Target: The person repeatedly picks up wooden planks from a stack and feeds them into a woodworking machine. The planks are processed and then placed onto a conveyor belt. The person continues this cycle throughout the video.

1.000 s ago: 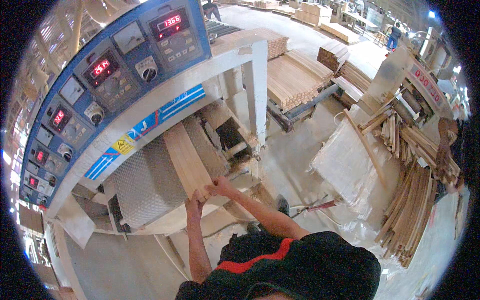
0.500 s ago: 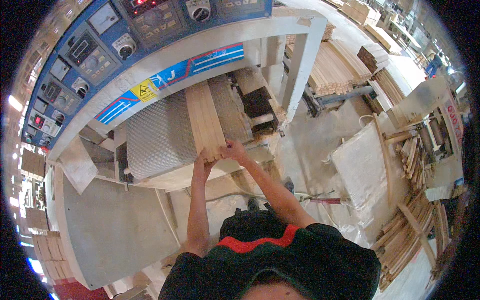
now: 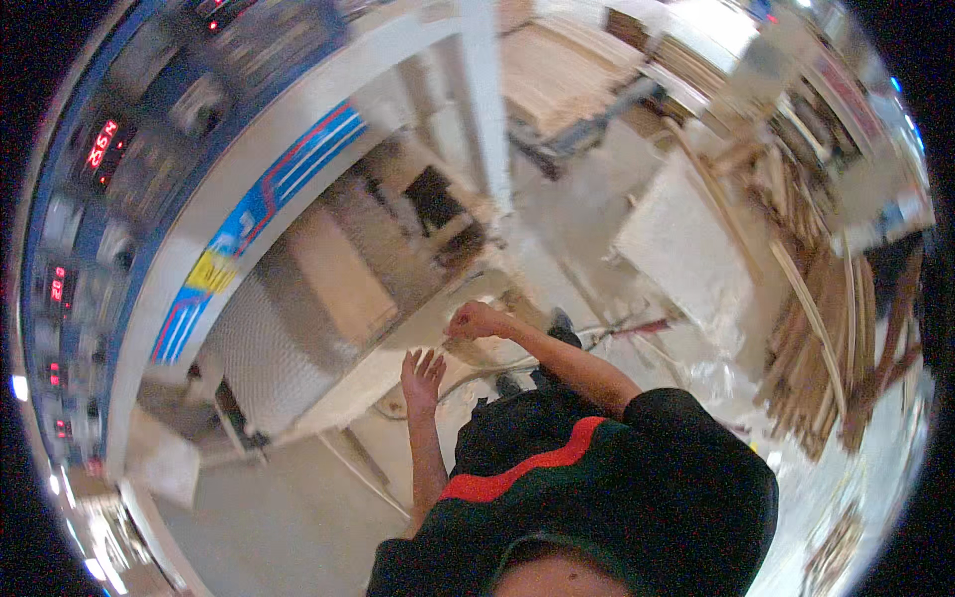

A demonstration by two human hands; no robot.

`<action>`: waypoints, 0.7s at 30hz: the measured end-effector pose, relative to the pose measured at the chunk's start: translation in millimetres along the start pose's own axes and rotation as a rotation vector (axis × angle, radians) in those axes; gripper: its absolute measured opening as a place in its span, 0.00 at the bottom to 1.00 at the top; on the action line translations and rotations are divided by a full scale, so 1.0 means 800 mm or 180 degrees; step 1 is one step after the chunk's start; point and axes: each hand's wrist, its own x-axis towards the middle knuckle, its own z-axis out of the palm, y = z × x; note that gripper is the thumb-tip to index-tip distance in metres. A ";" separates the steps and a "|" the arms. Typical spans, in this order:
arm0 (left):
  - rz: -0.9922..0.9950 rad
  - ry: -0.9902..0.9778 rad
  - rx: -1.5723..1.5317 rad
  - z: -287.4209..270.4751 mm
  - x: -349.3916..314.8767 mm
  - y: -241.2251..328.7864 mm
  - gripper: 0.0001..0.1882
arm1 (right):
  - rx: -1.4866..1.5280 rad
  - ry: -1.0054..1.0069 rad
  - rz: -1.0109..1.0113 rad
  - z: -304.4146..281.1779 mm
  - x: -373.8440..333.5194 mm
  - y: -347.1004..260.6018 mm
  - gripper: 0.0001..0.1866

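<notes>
My left hand (image 3: 423, 374) hangs in front of the machine's near edge, its fingers apart and nothing in them. To its right my right hand (image 3: 477, 321) is curled closed; what it holds, if anything, is hidden. Beyond both hands a row of pale wood strips (image 3: 346, 277) lies on the textured feed bed (image 3: 261, 343) of a large machine, its far end under the machine's front beam. Neither hand touches the strips. The picture is smeared by motion.
A blue control panel (image 3: 149, 129) with red displays curves along the left. A pale upright post (image 3: 484, 119) stands right of the bed. Stacked boards (image 3: 567, 75) lie beyond it. On the right are a whitish flat sheet (image 3: 686, 244) and a heap of thin wood strips (image 3: 816, 348).
Both hands have let go of the near end of the wood strips and drawn back. My left hand has opened. The view has swung right, so the machine appears farther left.
</notes>
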 end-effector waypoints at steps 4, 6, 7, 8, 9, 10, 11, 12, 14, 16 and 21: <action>-0.0336 -0.0193 0.0442 -0.002 0.022 -0.032 0.31 | -0.0195 -0.0067 0.0373 -0.090 -0.044 0.039 0.25; -0.0417 -0.0165 0.0666 0.016 0.043 -0.043 0.29 | -0.0434 0.0215 0.0310 -0.152 -0.043 0.059 0.17; -0.0440 -0.0140 0.0768 0.027 0.055 -0.049 0.29 | -0.0180 0.0371 0.0402 -0.189 -0.047 0.075 0.18; -0.0492 -0.0134 0.0824 0.041 0.064 -0.053 0.28 | 0.0082 0.0508 0.0491 -0.228 -0.050 0.089 0.18; -0.0518 -0.0113 0.0880 0.053 0.073 -0.056 0.28 | 0.0096 0.0638 0.0206 -0.267 -0.049 0.095 0.18; -0.0539 -0.0088 0.0929 0.066 0.082 -0.061 0.27 | 0.0101 0.0761 -0.0079 -0.310 -0.046 0.099 0.18; -0.0509 -0.0125 0.1131 0.083 0.086 -0.063 0.26 | 0.0325 0.1056 0.0067 -0.350 -0.038 0.104 0.19; -0.0484 -0.0162 0.1341 0.095 0.091 -0.066 0.25 | 0.0561 0.1351 0.0219 -0.391 -0.029 0.109 0.19; -0.0572 -0.0458 0.1488 0.110 0.110 -0.077 0.22 | 0.0261 0.2120 0.0035 -0.484 -0.018 0.144 0.22; -0.0795 -0.0179 0.1878 0.121 0.112 -0.080 0.25 | 0.0097 0.2693 0.0333 -0.560 0.002 0.144 0.29; -0.1160 -0.0695 0.1248 0.041 0.154 -0.084 0.31 | -0.0899 0.3100 0.0820 -0.767 0.040 0.187 0.44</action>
